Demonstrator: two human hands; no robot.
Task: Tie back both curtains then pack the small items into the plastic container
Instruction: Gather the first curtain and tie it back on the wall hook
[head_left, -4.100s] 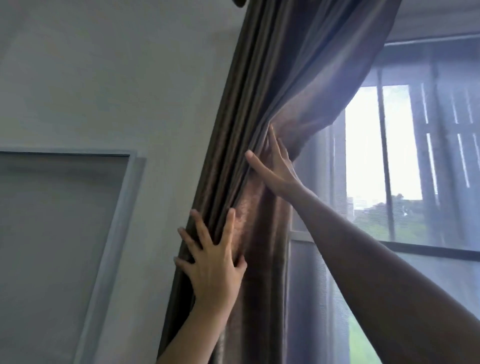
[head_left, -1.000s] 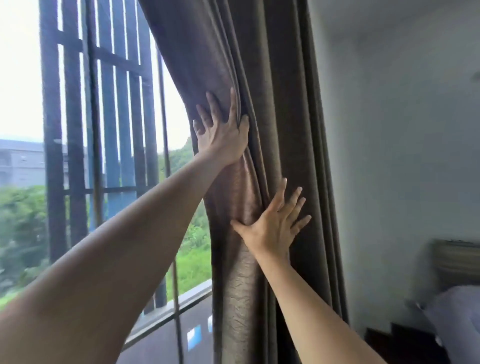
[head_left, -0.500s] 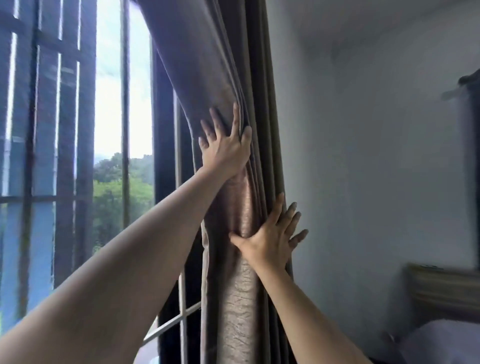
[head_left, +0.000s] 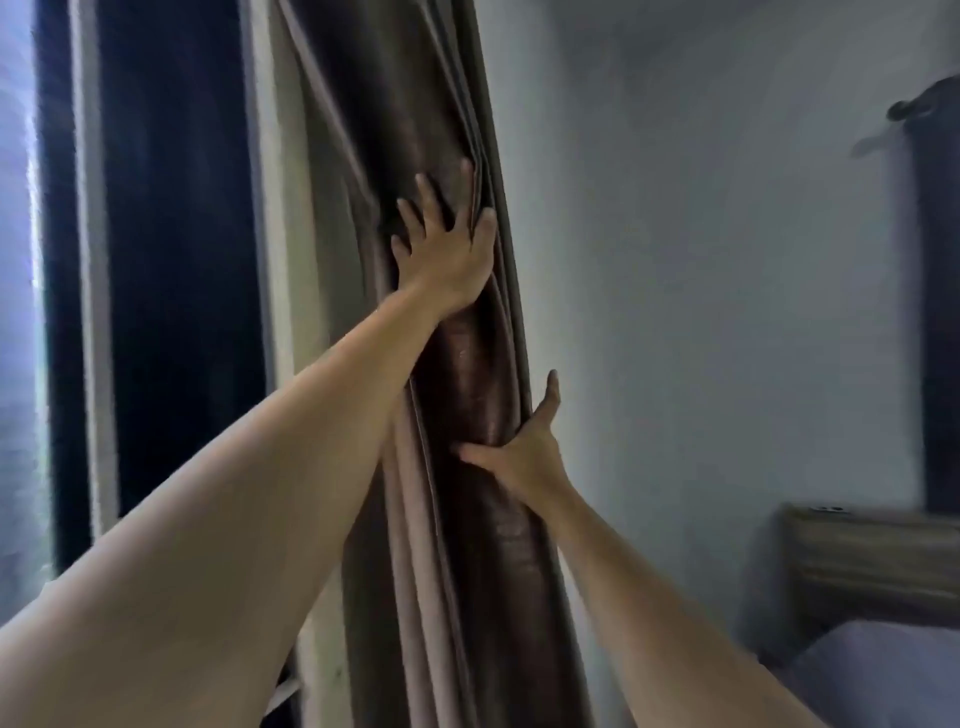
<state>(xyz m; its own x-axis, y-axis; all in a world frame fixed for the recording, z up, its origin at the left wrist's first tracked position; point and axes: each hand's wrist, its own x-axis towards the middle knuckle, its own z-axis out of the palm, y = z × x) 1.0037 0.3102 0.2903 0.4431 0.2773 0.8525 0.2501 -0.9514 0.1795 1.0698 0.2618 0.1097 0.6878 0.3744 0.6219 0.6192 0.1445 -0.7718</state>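
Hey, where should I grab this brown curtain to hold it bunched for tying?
Probably the gathered waist of the curtain, where the folds stack into one narrow column. Come from the wall side, as the right hand does, thumb in front; the left hand only presses flat higher up.

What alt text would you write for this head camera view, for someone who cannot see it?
A brown curtain hangs bunched in folds beside a pale wall, with both of a person's bare hands on it. The left hand presses flat, fingers spread; the right hand, lower, lays its thumb across the front, most fingers hidden.
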